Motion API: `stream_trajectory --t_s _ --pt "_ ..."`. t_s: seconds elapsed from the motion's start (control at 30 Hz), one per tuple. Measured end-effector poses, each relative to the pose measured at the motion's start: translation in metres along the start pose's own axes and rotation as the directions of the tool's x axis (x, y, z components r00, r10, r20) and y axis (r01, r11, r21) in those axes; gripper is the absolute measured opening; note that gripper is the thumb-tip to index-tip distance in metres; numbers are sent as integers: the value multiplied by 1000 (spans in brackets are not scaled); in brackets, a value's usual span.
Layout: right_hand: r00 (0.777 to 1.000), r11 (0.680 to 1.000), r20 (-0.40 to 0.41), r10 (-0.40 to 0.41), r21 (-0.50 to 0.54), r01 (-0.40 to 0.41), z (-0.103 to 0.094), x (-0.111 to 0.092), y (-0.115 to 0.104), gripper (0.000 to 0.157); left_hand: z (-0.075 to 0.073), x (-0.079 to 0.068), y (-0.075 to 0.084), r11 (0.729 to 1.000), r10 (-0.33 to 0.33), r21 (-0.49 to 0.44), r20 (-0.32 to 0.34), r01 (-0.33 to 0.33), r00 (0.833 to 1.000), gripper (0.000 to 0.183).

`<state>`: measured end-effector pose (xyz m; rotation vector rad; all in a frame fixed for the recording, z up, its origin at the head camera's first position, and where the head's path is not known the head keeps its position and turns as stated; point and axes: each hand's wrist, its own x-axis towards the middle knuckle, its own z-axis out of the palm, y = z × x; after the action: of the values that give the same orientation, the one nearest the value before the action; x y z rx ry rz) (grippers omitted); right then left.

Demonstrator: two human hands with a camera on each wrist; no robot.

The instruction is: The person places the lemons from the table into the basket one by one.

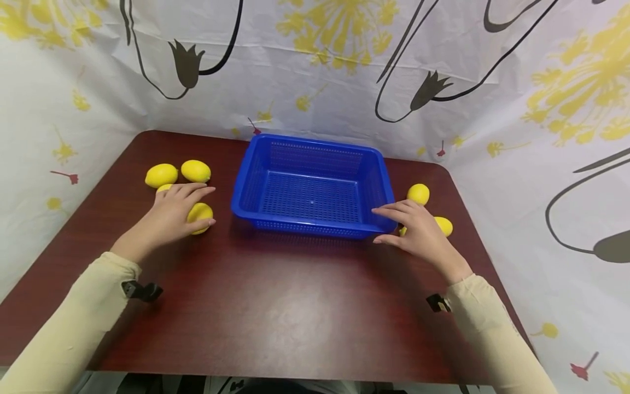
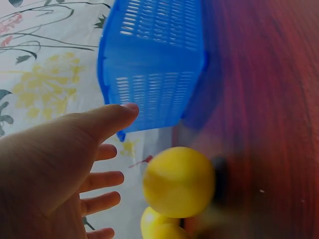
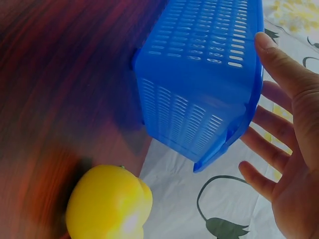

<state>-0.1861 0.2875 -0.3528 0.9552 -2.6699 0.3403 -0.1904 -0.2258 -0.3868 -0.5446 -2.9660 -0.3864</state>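
A blue plastic basket (image 1: 310,223) with perforated walls stands upright on the table, with nothing inside. My left hand (image 1: 169,216) is left of it, above a group of lemons, fingers apart and holding nothing. One lemon (image 1: 200,212) shows between its thumb and fingers in the head view; in the left wrist view the lemon (image 2: 179,182) sits beyond the fingers. My right hand (image 1: 418,227) is at the basket's front right corner, fingers spread. Its thumb tip overlaps the basket rim (image 3: 260,64) in the right wrist view. A lemon (image 1: 443,225) is partly behind that hand.
Two lemons, one left (image 1: 161,175) and one right (image 1: 196,171), lie beyond my left hand. Another lemon (image 1: 418,194) lies right of the basket. The dark red table (image 1: 295,306) meets a patterned white sheet (image 1: 315,98) at the back and sides.
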Motion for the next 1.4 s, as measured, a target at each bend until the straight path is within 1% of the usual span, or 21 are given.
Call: stream_trajectory --t_s 0.13,0.27,0.4,0.57,0.83,1.0,1.23,1.4 --pt "1000 1000 -7 2 -5 -2 2 -2 0 61 6 0 -3 1000 -22 12 12 22 1000 72" --pt "999 1000 -35 -14 -7 14 3 -3 1 56 11 -1 -5 999 -43 26 16 42 999 73" --pt "998 1000 -56 -27 -1 26 5 -3 1 53 15 -2 -7 996 -78 48 25 77 997 74" --pt "998 1000 -62 -30 7 30 6 -5 1 52 17 0 -7 989 -124 83 47 120 991 78" --pt "997 999 -71 -37 22 39 7 -6 1 51 24 -2 -6 976 -168 141 23 163 986 86" --pt "996 999 -75 -43 26 45 8 -6 2 51 27 -2 -5 978 -160 138 29 155 987 89" --pt "995 999 -86 -45 24 47 9 -7 2 52 27 0 -2 988 -101 119 51 94 994 87" --pt "995 998 -88 -43 35 46 10 -7 3 51 25 -1 -2 989 -88 125 68 79 994 84"
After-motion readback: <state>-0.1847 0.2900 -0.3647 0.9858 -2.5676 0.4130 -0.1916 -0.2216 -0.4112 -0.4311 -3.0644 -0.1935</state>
